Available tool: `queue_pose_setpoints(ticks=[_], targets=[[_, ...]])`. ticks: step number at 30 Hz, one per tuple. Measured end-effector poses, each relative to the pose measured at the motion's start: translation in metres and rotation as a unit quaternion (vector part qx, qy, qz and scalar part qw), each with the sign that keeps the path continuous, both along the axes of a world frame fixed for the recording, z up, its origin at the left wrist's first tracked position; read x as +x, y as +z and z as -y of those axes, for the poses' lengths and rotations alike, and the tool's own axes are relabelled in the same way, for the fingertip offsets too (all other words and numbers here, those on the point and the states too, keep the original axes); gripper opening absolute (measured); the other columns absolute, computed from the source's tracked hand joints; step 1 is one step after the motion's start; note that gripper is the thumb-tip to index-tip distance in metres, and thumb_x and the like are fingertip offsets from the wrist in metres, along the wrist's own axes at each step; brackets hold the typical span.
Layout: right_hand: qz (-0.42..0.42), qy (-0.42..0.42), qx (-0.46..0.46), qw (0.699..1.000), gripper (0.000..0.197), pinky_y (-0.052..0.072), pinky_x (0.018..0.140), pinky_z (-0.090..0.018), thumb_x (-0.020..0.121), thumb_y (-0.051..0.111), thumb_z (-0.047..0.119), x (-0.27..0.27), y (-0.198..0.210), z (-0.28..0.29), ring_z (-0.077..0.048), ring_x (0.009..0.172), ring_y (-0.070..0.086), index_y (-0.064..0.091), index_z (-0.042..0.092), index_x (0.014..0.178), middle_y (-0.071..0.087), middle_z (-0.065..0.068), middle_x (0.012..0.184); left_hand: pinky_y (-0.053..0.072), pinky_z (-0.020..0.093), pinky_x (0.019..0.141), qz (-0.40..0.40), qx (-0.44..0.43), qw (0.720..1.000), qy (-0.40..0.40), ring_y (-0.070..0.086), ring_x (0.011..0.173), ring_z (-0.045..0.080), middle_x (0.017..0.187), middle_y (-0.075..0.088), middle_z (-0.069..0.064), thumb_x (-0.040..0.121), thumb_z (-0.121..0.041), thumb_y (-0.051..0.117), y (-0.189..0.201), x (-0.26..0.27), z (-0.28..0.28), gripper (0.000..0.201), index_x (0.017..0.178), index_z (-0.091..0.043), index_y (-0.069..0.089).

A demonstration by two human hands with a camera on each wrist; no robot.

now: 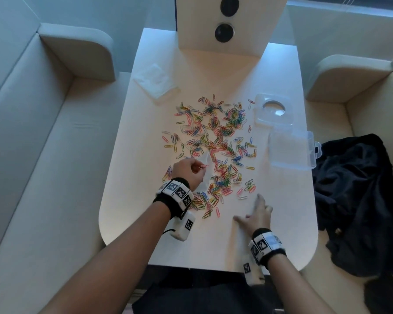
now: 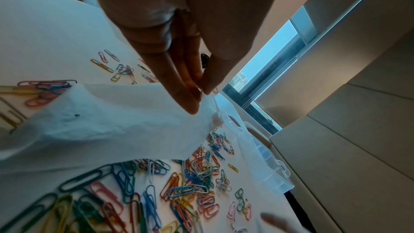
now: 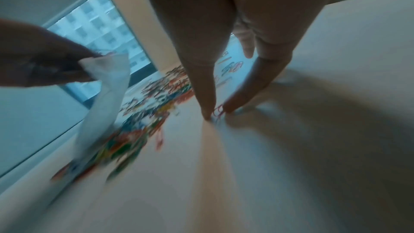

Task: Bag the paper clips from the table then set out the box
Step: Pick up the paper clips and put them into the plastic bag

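The left hand [image 1: 188, 172] is raised a little over the near left part of the paper clips [image 1: 216, 141], wrist bent and knuckles up; its grip is a pinch, thumb against fingertips [image 2: 190, 98], closed on the top edge of a small clear bag [image 2: 107, 123]; the bag hangs from that pinch and sags down onto the table [image 1: 281, 211], its lower end among the clips; from the head view a pink clip seems to stick out beside the fingers, though whether it is held I cannot tell. The right hand [image 1: 258, 213] lies low over bare table just beside the near right edge of the scatter, forearm reaching in from the near edge; its grip is spread, thumb out to the left and fingers extended; the right wrist view is blurred, yet shows thumb and a fingertip [image 3: 233, 105] down at the table on either side of a red clip [image 3: 218, 111]. The clips are strewn across the middle of the table; the clear box [image 1: 290, 150] stands at the right edge, its lid [image 1: 273, 112] just beyond it; a folded white cloth [image 1: 156, 81] lies far left; a dark garment [image 1: 359, 200] rests on the seat to the right.
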State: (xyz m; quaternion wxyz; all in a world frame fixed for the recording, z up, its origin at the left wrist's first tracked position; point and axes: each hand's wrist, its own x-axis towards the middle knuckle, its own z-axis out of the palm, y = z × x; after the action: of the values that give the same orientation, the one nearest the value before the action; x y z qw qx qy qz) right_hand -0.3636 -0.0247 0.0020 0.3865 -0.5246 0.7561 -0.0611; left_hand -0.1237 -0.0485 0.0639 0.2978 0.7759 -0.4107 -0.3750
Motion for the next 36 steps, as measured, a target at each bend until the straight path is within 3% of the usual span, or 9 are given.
queue_pose_setpoints(ticks=[4, 10, 13, 19, 23, 26, 28, 32, 36], targets=[[-0.002, -0.018, -0.045, 0.999, 0.102, 0.049, 0.099, -0.036, 0.061, 0.091, 0.022, 0.018, -0.004, 0.049, -0.027, 0.096, 0.061, 0.034, 0.012, 0.145, 0.033, -0.017, 0.131, 0.054, 0.025, 0.078, 0.030, 0.017, 0.999, 0.000, 0.067, 0.078, 0.015, 0.082, 0.072, -0.003, 0.088, -0.029, 0.068, -0.003, 0.005, 0.001, 0.012, 0.089, -0.019, 0.072], [-0.089, 0.194, -0.084, 0.973, 0.094, 0.046, 0.103, -0.039, 0.064, 0.084, 0.051, 0.059, -0.008, 0.070, -0.028, 0.113, 0.048, 0.042, 0.023, 0.143, 0.038, -0.010, 0.128, 0.042, 0.021, 0.073, 0.047, 0.021, 0.999, -0.014, 0.060, 0.079, 0.017, 0.088, 0.071, 0.002, 0.090, -0.024, 0.064, 0.002, 0.003, 0.003, 0.015, 0.094, -0.011, 0.069], [-0.093, 0.209, -0.101, 0.968, 0.065, 0.047, 0.100, -0.038, 0.076, 0.079, 0.035, 0.065, -0.009, 0.071, -0.027, 0.108, 0.052, 0.054, 0.020, 0.135, 0.045, -0.008, 0.124, 0.055, 0.028, 0.075, 0.012, 0.005, 1.000, -0.016, 0.069, 0.076, 0.021, 0.081, 0.073, 0.004, 0.086, -0.021, 0.066, -0.001, 0.002, 0.006, 0.009, 0.090, -0.013, 0.068], [-0.033, 0.176, -0.118, 0.977, 0.017, 0.055, 0.088, -0.036, 0.082, 0.073, 0.011, 0.049, -0.006, 0.084, -0.022, 0.084, 0.063, 0.077, 0.010, 0.099, 0.069, -0.007, 0.094, 0.053, 0.014, 0.070, -0.037, 0.000, 0.999, -0.026, 0.072, 0.069, 0.015, 0.080, 0.074, 0.003, 0.089, -0.015, 0.066, -0.001, -0.005, 0.013, 0.029, 0.118, -0.017, 0.067], [0.125, -0.032, -0.015, 0.992, 0.025, 0.056, 0.088, -0.029, 0.073, 0.082, 0.013, 0.027, -0.006, 0.092, -0.016, 0.080, 0.072, 0.077, 0.011, 0.098, 0.076, -0.004, 0.089, 0.057, 0.030, 0.087, 0.014, -0.031, 0.996, -0.079, 0.068, 0.076, 0.018, 0.077, 0.067, -0.004, 0.090, -0.011, 0.064, -0.004, -0.016, 0.012, 0.031, 0.120, -0.020, 0.071], [0.404, -0.186, 0.047, 0.895, 0.032, 0.059, 0.083, -0.032, 0.078, 0.073, -0.004, 0.027, 0.016, 0.088, -0.025, 0.083, 0.073, 0.067, -0.008, 0.109, 0.073, -0.018, 0.096, 0.057, 0.032, 0.089, 0.036, -0.059, 0.994, -0.083, 0.067, 0.074, 0.014, 0.080, 0.071, -0.003, 0.087, -0.011, 0.069, -0.006, -0.022, 0.012, 0.034, 0.120, -0.019, 0.072], [0.508, -0.190, 0.067, 0.838, 0.029, 0.060, 0.078, -0.028, 0.083, 0.064, -0.010, 0.034, 0.035, 0.085, -0.025, 0.086, 0.071, 0.062, -0.012, 0.112, 0.070, -0.021, 0.100, 0.058, 0.032, 0.089, 0.045, -0.067, 0.994, -0.079, 0.067, 0.075, 0.012, 0.084, 0.074, -0.002, 0.085, -0.012, 0.072, -0.007, -0.024, 0.013, 0.035, 0.120, -0.018, 0.072], [0.567, -0.129, 0.084, 0.809, 0.028, 0.058, 0.077, -0.026, 0.085, 0.061, -0.009, 0.051, 0.052, 0.078, -0.024, 0.089, 0.071, 0.061, -0.011, 0.114, 0.071, -0.019, 0.099, 0.058, 0.032, 0.088, 0.032, -0.062, 0.996, -0.062, 0.070, 0.079, 0.013, 0.086, 0.076, 0.002, 0.083, -0.012, 0.074, -0.006, -0.028, 0.013, 0.032, 0.115, -0.012, 0.073], [0.492, -0.086, 0.079, 0.863, 0.023, 0.058, 0.079, -0.029, 0.082, 0.066, -0.010, 0.064, 0.052, 0.079, -0.026, 0.087, 0.071, 0.065, -0.009, 0.105, 0.072, -0.020, 0.096, 0.052, 0.012, 0.081, 0.004, -0.045, 0.999, -0.026, 0.069, 0.082, 0.010, 0.098, 0.076, 0.007, 0.085, -0.011, 0.074, -0.005, -0.029, 0.013, 0.026, 0.111, -0.007, 0.074]])
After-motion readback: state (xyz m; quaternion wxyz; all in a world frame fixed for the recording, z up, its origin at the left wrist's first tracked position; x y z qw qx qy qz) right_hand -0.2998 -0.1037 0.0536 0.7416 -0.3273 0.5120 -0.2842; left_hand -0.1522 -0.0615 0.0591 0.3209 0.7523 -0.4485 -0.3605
